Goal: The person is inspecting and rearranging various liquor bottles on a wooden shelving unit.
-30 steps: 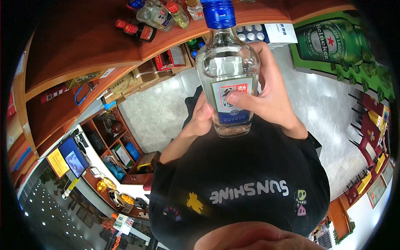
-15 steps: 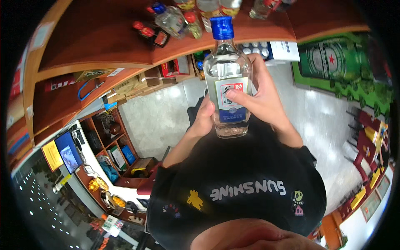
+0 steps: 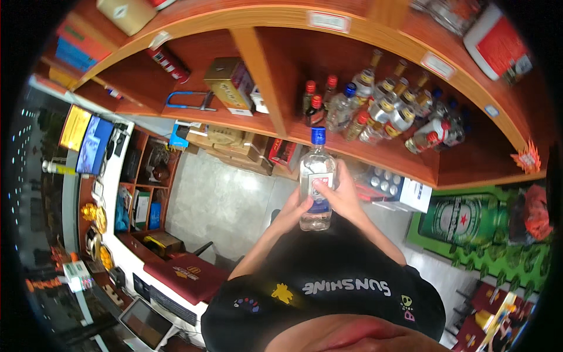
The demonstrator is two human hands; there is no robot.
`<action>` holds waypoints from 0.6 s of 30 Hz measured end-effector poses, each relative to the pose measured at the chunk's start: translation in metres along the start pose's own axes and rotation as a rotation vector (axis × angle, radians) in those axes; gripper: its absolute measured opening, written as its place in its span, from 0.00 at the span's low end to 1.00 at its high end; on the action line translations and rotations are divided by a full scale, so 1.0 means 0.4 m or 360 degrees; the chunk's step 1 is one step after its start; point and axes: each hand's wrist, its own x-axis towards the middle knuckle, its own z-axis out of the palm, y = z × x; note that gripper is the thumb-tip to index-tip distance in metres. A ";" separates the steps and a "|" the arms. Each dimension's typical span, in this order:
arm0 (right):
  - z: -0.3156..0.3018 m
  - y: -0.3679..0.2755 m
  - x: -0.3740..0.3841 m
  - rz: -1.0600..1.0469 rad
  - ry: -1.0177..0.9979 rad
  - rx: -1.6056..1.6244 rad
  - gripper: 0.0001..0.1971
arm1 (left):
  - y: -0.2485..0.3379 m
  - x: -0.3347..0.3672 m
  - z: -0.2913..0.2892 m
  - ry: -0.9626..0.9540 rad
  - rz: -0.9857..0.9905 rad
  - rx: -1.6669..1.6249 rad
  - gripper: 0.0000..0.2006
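A clear glass liquor bottle [image 3: 316, 162] with a blue cap and a white-and-blue label stands upright in front of my chest. My left hand [image 3: 295, 209] is closed round its lower left side. From the right my right hand [image 3: 343, 198] grips it, with the thumb lying across the label. Beyond the bottle a wooden shelf [image 3: 287, 76] carries several small bottles. Among them are a blue-capped clear bottle [image 3: 342, 108], dark red-capped bottles [image 3: 311, 97] and a group of clear bottles with gold necks [image 3: 401, 115].
A gold box [image 3: 230, 84] and a blue-handled frame [image 3: 186, 101] sit in the left compartment. Cartons [image 3: 234, 149] line the floor under the shelf. A packaged tray of cans [image 3: 384, 183] lies at right, near a large green bottle display [image 3: 466, 220]. A desk with a dark chair [image 3: 186, 276] stands left.
The view has shifted, showing more of the shelf and the desk. The bottle is lower in view and looks smaller, farther from the camera. Both hands keep hold of it.
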 end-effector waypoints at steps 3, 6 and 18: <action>0.065 -0.081 0.047 -0.0123 -0.0206 -0.0088 0.29 | 0.054 -0.041 -0.056 0.0097 0.0232 0.0230 0.34; 0.134 -0.133 0.110 -0.0478 -0.0279 -0.0366 0.34 | 0.113 -0.060 -0.107 0.0503 0.0490 0.0567 0.30; 0.456 -0.237 0.400 -0.1030 -0.0683 -0.0371 0.38 | 0.342 0.012 -0.390 0.1221 0.1392 0.0667 0.25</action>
